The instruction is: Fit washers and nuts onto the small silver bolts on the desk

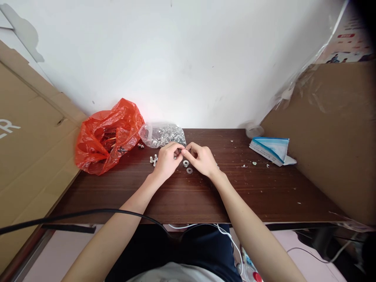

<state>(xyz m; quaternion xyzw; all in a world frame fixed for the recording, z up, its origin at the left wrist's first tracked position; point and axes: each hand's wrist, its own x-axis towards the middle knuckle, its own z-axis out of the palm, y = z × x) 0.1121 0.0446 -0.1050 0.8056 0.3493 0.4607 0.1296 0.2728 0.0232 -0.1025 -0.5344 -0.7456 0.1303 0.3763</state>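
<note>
My left hand (168,158) and my right hand (202,158) meet fingertip to fingertip above the middle of the table. Both are closed in a pinch on a small dark piece, mostly hidden by the fingers, whose kind I cannot make out. Just below the fingertips, flat metal washers (189,170) lie on the wood. Left of my left hand stand several small bolts (151,159). Behind the hands rests a clear plastic bag (160,135) full of small metal hardware.
A red plastic bag (102,125) sits at the table's left. At the right are a blue and white packet (272,149) and a clear cup (254,131). Cardboard walls both sides. A black cable (111,210) crosses my left forearm.
</note>
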